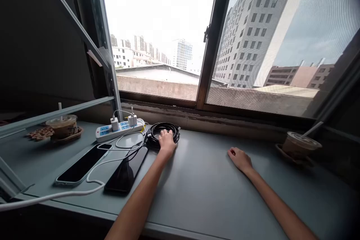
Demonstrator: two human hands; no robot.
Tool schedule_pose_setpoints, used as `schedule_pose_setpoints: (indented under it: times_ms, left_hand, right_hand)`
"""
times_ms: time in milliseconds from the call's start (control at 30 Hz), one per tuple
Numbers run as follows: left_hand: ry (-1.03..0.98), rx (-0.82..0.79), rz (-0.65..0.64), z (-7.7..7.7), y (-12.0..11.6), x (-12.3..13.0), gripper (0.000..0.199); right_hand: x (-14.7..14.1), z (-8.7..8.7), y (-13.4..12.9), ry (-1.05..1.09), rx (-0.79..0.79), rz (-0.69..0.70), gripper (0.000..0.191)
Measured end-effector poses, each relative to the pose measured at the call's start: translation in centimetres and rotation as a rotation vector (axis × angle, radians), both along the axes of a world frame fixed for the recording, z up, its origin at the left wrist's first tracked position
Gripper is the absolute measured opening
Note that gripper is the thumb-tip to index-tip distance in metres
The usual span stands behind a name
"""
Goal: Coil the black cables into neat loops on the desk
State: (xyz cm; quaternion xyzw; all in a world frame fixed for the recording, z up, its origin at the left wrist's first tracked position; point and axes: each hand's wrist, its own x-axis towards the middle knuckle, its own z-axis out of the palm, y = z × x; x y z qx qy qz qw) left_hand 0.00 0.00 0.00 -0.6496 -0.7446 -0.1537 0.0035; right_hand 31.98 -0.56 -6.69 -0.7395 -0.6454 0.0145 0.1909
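A coil of black cable (154,129) lies on the grey tabletop (197,191), near its back edge below the window. My left hand (167,140) reaches onto the coil's right side, fingers bent around its loops. Farther right, my right hand (240,158) rests on the tabletop in a loose fist, touching nothing else; no object shows in it. Just left of my left forearm lies a dark phone (128,172), with a second phone (84,165) beside it.
A white power strip (120,130) with two plugged-in chargers stands left of the coil. A white cable (95,167) runs across the phones. Drink cups with straws stand at the left (63,125) and right (299,144). A metal frame (108,56) rises at left.
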Motion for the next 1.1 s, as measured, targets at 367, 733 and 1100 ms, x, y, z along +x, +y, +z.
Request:
schedule_pose_setpoints:
  times_ms: [367, 733, 1100]
  left_hand:
    - [-0.191, 0.123, -0.028, 1.1, 0.7, -1.0, 0.032]
    - [-0.456, 0.351, 0.128, 4.0, 0.1, -2.4, 0.056]
    - [-1.027, 1.166, -0.169, 7.3, -4.6, 2.0, 0.056]
  right_hand:
    - [0.1, 0.3, -0.1, 0.006, -0.007, 0.02, 0.025]
    - [0.0, 0.4, -0.1, 0.034, 0.009, 0.027, 0.026]
    - [0.2, 0.5, -0.2, 0.074, -0.004, 0.058, 0.027]
